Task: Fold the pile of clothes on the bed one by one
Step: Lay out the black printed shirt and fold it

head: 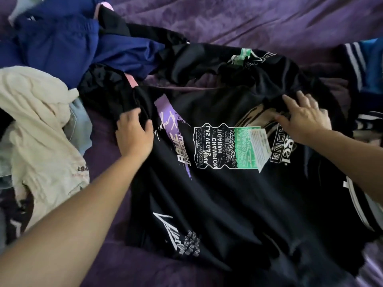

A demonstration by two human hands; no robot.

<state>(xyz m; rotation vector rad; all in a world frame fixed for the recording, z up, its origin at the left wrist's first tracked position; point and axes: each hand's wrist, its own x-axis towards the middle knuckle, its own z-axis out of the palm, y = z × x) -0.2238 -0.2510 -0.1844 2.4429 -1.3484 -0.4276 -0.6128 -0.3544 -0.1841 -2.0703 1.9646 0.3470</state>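
Note:
A black T-shirt (217, 204) with white, green and purple prints lies spread across the purple bed, print side up. My left hand (134, 135) grips a bunch of the shirt's cloth at its left shoulder, thumb and fingers curled round the fabric. On the shirt's upper right part my right hand (302, 119) lies with fingers spread and mostly straight, pressing the cloth. The far sleeve area is rumpled.
A pile of unfolded clothes sits at the left: a cream garment (35, 125), dark blue clothes (68, 44) and black pieces. A blue, white-striped garment (364, 65) lies at the right edge. The purple bedspread (248, 19) shows beyond the shirt.

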